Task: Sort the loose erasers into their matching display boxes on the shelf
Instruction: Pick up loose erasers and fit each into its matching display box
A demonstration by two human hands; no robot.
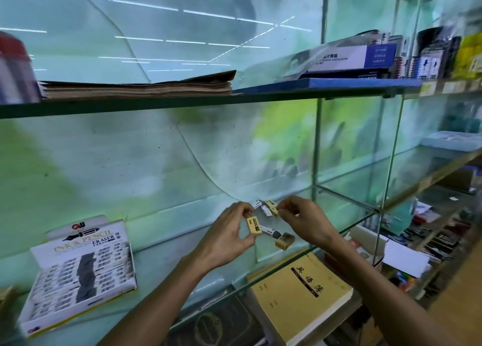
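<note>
Glass shelving [182,103] fronts a pale green wall, and both arms reach to the middle shelf. Her left hand [229,237] pinches a yellow eraser [254,225] upright between thumb and fingertips. Just to the right, the right hand [303,219] pinches another yellow eraser [273,210] among loose erasers [271,232] lying on the glass. Well to the left sits the white eraser display box [78,275], full of rows. Below, near, lies a yellow notebook [300,296].

Head camera faces forward, close to glass shelf [182,103].
</note>
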